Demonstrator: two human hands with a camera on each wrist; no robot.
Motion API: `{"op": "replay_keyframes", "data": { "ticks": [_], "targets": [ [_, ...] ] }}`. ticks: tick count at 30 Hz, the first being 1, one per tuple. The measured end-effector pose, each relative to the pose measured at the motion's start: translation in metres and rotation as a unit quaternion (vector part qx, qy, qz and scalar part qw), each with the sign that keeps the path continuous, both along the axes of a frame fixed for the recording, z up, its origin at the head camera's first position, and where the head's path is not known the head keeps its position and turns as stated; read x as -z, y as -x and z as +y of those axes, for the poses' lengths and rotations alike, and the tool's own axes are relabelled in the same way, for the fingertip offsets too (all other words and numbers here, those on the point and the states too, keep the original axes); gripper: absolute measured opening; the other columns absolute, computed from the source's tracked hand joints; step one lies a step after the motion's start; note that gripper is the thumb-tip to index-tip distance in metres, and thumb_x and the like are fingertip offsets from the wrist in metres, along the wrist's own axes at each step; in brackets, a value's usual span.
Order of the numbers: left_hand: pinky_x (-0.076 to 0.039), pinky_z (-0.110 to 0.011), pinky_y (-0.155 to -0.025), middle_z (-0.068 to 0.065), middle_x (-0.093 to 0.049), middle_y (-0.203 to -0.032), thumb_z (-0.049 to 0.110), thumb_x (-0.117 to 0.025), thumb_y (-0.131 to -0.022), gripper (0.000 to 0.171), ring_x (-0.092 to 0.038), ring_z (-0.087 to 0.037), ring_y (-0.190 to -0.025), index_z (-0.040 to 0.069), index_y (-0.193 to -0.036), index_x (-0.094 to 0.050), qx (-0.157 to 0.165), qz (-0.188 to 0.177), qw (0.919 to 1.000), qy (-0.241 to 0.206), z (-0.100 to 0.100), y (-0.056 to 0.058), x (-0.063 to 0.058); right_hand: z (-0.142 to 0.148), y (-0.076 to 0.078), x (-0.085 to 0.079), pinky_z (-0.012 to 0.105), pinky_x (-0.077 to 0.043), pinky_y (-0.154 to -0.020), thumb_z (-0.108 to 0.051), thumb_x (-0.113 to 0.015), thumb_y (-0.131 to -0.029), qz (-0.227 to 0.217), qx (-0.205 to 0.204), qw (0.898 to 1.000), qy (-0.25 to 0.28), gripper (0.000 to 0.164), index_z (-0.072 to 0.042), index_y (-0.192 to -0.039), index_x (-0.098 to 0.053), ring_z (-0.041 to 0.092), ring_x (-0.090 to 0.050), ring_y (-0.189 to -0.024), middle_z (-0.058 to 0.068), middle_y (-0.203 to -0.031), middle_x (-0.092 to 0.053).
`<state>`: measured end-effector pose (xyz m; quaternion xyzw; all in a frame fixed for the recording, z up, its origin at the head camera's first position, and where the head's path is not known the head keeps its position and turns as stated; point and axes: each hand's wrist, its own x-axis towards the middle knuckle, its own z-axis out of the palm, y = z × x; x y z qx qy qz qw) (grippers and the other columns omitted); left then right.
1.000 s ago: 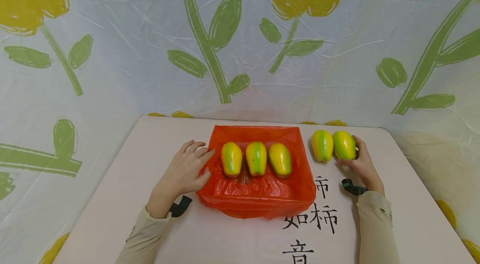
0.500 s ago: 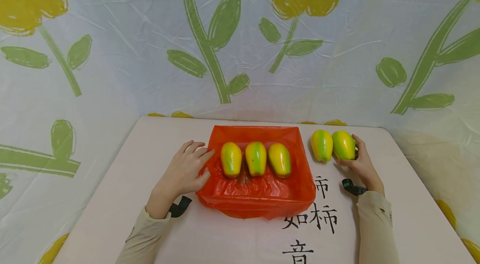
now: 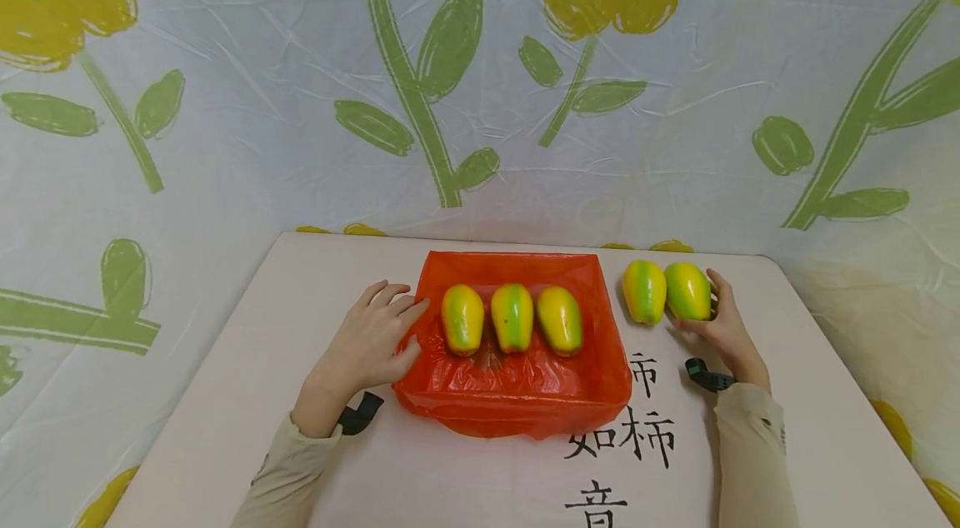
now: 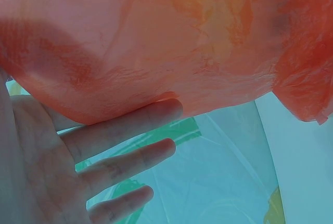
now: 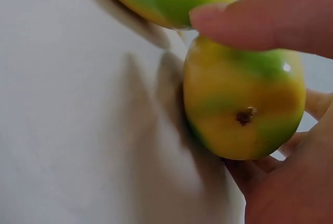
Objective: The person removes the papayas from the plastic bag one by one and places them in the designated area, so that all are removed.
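A red box-shaped container (image 3: 517, 420) of thin, crinkled plastic sits mid-table, with three yellow-green papayas in a row inside: left papaya (image 3: 462, 320), middle papaya (image 3: 513, 317) and right papaya (image 3: 559, 321). At its left side my left hand (image 3: 371, 336) has its fingers spread; in the left wrist view, straight fingers (image 4: 125, 130) lie against the red plastic. To the right, two more papayas lie on the table. My right hand (image 3: 727, 328) curls round the outer papaya (image 3: 687, 291), thumb in front and fingers behind. The inner papaya (image 3: 644, 291) is beside it.
The pale table (image 3: 450, 486) carries black printed characters (image 3: 645, 436), partly covered by the container's front. A floral sheet (image 3: 300, 136) rises behind the table and along both sides. Dark wrist-camera mounts (image 3: 708, 376) sit under both wrists.
Both hands, the container and all the papayas stay nearly in place. The right hand's fingers shift very slightly outward at the outer papaya.
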<state>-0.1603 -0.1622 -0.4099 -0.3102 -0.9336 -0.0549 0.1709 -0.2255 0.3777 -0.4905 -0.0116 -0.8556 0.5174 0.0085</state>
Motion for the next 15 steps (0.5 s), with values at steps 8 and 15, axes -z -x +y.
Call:
{"op": "replay_keyframes", "data": {
  "ticks": [8, 15],
  "targets": [
    [-0.034, -0.054, -0.109, -0.011, -0.068, -0.114, 0.022, -0.056, -0.081, 0.048, -0.054, -0.033, -0.12, 0.003, -0.123, -0.069, 0.003, 0.005, 1.0, -0.001, 0.0, 0.0, 0.001, 0.0, -0.005, -0.014, 0.065, -0.005, -0.115, -0.023, -0.068, -0.092, 0.026, 0.007, 1.0, 0.005, 0.102, -0.013, -0.158, 0.009, 0.054, -0.006, -0.144, 0.026, -0.162, 0.005],
    [-0.035, -0.055, -0.109, -0.011, -0.068, -0.114, 0.023, -0.057, -0.081, 0.048, -0.054, -0.033, -0.12, 0.003, -0.123, -0.069, 0.001, 0.005, 1.0, -0.001, 0.0, 0.001, 0.001, -0.003, -0.008, -0.03, 0.052, -0.002, -0.12, -0.017, -0.064, -0.095, 0.068, 0.008, 0.998, 0.016, 0.093, -0.012, -0.159, 0.004, 0.049, -0.006, -0.146, 0.026, -0.162, 0.001]
  ]
}}
